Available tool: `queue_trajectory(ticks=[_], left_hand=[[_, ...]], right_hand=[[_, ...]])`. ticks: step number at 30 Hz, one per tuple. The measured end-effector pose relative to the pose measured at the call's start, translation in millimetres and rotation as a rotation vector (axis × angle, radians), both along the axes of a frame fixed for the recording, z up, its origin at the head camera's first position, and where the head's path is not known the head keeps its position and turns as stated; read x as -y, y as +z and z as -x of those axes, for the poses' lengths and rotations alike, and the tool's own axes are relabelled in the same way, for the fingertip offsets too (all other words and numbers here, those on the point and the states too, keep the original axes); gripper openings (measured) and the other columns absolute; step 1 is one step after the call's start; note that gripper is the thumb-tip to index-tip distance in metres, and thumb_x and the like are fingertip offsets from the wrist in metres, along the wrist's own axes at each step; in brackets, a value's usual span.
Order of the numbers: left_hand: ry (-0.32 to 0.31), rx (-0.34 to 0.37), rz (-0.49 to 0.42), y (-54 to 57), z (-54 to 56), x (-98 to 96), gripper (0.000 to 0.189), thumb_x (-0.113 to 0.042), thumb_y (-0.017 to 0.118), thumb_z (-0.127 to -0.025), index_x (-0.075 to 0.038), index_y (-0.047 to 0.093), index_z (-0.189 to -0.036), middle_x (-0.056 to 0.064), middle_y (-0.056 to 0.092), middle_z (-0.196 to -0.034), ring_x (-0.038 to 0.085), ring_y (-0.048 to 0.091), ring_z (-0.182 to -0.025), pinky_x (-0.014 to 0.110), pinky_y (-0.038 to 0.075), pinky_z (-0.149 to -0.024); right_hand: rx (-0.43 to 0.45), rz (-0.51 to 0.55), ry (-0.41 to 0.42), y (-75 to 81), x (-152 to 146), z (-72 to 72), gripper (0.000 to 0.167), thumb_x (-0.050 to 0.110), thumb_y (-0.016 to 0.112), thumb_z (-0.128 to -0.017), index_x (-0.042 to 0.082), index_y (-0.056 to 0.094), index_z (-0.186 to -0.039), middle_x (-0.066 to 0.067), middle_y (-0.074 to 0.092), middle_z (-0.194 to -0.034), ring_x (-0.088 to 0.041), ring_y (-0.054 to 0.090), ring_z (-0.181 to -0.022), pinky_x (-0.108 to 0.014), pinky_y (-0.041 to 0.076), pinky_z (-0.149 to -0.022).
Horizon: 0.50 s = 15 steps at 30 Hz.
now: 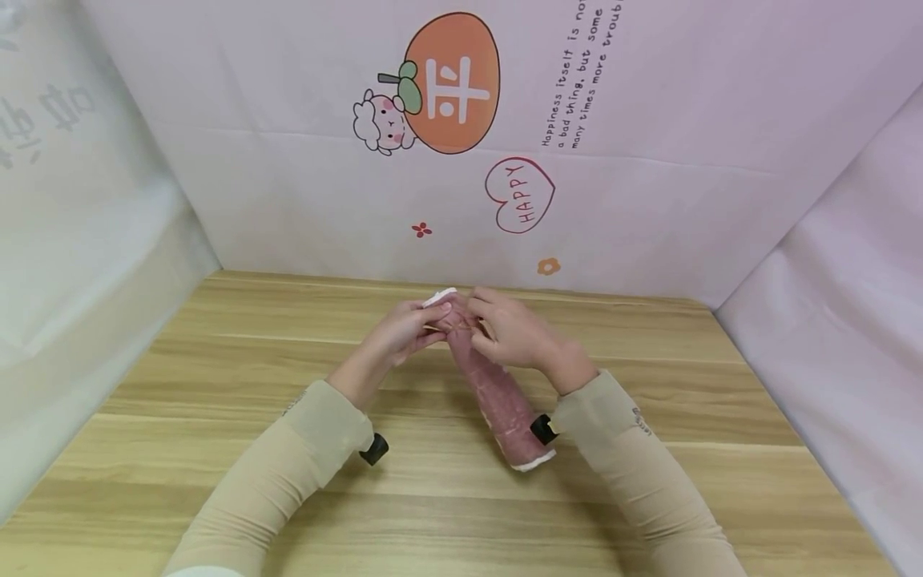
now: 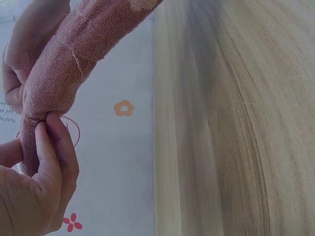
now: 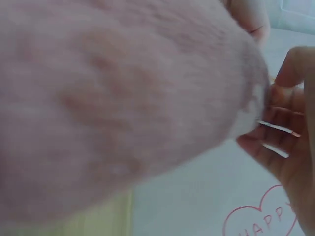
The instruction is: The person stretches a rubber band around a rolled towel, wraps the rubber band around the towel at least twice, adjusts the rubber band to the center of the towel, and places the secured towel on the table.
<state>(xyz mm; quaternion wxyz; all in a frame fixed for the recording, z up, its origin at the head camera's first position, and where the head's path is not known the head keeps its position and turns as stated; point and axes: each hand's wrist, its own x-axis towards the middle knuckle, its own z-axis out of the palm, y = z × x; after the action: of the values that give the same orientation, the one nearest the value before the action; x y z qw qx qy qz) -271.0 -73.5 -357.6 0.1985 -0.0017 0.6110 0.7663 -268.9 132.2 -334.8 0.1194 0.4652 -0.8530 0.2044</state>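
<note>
A rolled pink terry towel [image 1: 501, 401] with white edging at both ends slants across the wooden table, its far part narrowed to a neck. At this neck a thin tan band [image 1: 461, 327] shows between the hands. The left hand [image 1: 404, 332] grips the towel just beyond the neck, thumb and fingers pinching the cloth, as the left wrist view shows closely. Curled beside the neck, the right hand [image 1: 515, 328] pinches at the band. In the right wrist view the blurred towel [image 3: 123, 98] fills most of the picture and hides part of both hands.
The wooden table [image 1: 180, 449] ends at a white printed backdrop [image 1: 303, 200] close behind the hands. White cloth walls stand left and right. A black wrist camera [image 1: 374, 449] sits at the left cuff, another [image 1: 544, 429] at the right, overlapping the towel's near end.
</note>
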Motion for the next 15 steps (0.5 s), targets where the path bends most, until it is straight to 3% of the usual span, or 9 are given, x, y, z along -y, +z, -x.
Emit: queue_trajectory(ticks=[3, 7, 11, 15], left_hand=[[-0.009, 0.000, 0.008, 2.3, -0.8, 1.5, 0.024, -0.012, 0.053, -0.108, 0.010, 0.060, -0.116, 0.004, 0.065, -0.089, 0.010, 0.065, -0.076, 0.018, 0.057, -0.073], [-0.017, -0.003, 0.009, 5.1, -2.1, 1.7, 0.024, -0.011, 0.054, -0.108, 0.010, 0.060, -0.117, 0.005, 0.064, -0.091, 0.009, 0.064, -0.076, 0.018, 0.057, -0.073], [-0.017, -0.013, 0.014, 5.3, -1.8, 0.4, 0.024, -0.009, 0.054, -0.107, 0.011, 0.059, -0.120, 0.003, 0.063, -0.085, 0.008, 0.062, -0.072, 0.017, 0.056, -0.070], [-0.024, -0.025, 0.018, 3.3, -1.1, 0.6, 0.024, -0.007, 0.054, -0.107, 0.011, 0.058, -0.122, 0.002, 0.064, -0.083, 0.008, 0.062, -0.070, 0.017, 0.056, -0.068]], right_hand=[[-0.026, 0.112, 0.049, -4.1, -1.2, 0.6, 0.010, 0.005, 0.058, -0.084, 0.010, 0.054, -0.077, -0.006, 0.054, -0.092, -0.021, 0.051, -0.085, -0.034, 0.046, -0.072], [0.008, 0.229, 0.106, -6.2, -1.4, 1.2, 0.009, 0.004, 0.059, -0.084, 0.010, 0.055, -0.078, -0.003, 0.055, -0.088, -0.024, 0.051, -0.086, -0.035, 0.044, -0.074], [0.054, 0.218, 0.089, -5.0, -0.6, 2.1, 0.006, 0.007, 0.056, -0.083, 0.011, 0.055, -0.080, 0.002, 0.052, -0.078, -0.021, 0.048, -0.079, -0.035, 0.040, -0.075], [0.112, 0.176, 0.025, -2.3, 0.3, 1.2, 0.005, 0.007, 0.055, -0.085, 0.008, 0.060, -0.084, 0.000, 0.054, -0.078, -0.021, 0.049, -0.078, -0.035, 0.041, -0.073]])
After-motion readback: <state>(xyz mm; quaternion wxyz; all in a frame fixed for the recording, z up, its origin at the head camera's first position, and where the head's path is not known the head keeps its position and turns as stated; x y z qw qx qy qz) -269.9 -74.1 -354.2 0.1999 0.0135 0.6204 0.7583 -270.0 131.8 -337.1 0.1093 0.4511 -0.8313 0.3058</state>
